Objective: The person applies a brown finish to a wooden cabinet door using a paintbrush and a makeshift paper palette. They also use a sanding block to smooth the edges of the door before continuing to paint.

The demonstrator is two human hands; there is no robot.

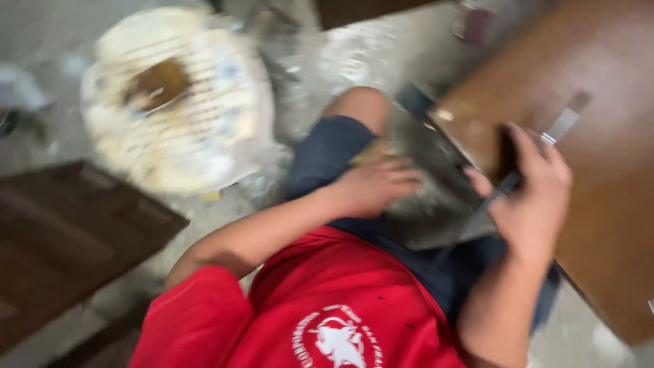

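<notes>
Closed around one long flat metal tool (553,131) was the grip of the right hand (531,197), held over the edge of a brown wooden board (599,204). One grey, dusty slab (436,184) was seen lying across the lap, between the two hands; the left hand (375,185) was pressed flat on it, fingers spread, with nothing gripped. One round white bucket (177,102), smeared with plaster, was seen on the floor (41,41), well apart to the left. Much was blurred.
</notes>
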